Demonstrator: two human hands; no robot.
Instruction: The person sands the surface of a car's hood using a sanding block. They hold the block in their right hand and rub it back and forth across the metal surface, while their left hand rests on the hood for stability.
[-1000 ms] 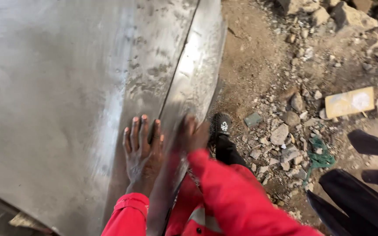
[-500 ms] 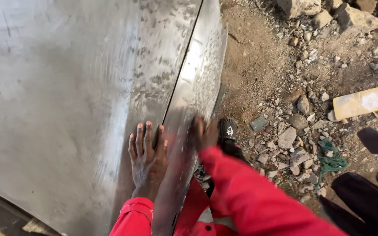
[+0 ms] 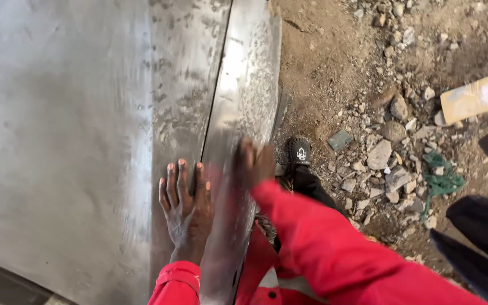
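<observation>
Over curved sheet metal (image 3: 86, 113): left hand (image 3: 186, 206) pressed flat, open; right hand (image 3: 255, 164) blurred mid-rub, grip unclear; steady bracing needed next.

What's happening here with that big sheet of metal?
A person in red sleeves leans over a large curved metal sheet. The left hand lies flat on it, fingers spread. The right hand, blurred, is at the shiny folded edge strip. A black shoe stands on rubble-strewn dirt beside it.
</observation>
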